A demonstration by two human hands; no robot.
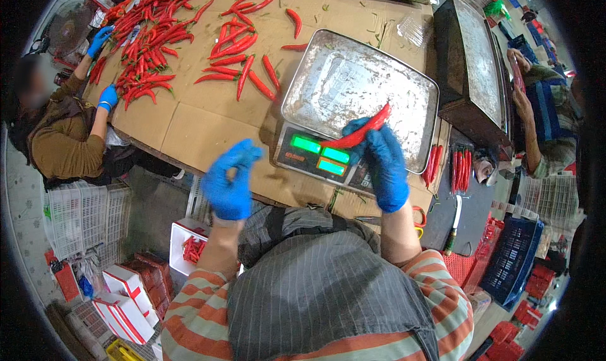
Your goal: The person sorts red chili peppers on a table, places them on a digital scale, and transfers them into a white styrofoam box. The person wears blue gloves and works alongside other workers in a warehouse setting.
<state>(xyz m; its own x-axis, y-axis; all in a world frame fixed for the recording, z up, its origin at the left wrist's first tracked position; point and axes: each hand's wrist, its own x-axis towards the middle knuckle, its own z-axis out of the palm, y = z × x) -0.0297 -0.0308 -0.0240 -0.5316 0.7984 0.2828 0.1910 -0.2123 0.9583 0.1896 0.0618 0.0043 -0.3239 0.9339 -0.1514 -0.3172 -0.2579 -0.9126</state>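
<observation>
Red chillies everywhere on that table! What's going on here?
A person in a dark striped apron holds one large red chilli in the blue-gloved right hand, over the near edge of a metal-topped scale. The left hand is loosely curled, with nothing visible in it. Off to the left, another person's gloved hands are at the big chilli pile.

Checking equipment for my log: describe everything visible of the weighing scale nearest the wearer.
The weighing scale stands on the brown cardboard. Its wide, shallow tray looks like metal: silvery, stained, with rounded corners and a raised rim. Nearer the wearer, a dark panel shows three lit green displays and a keypad at its right end, partly hidden. The blue-gloved right hand holds a red chilli over the scale; contact is unclear.
</observation>
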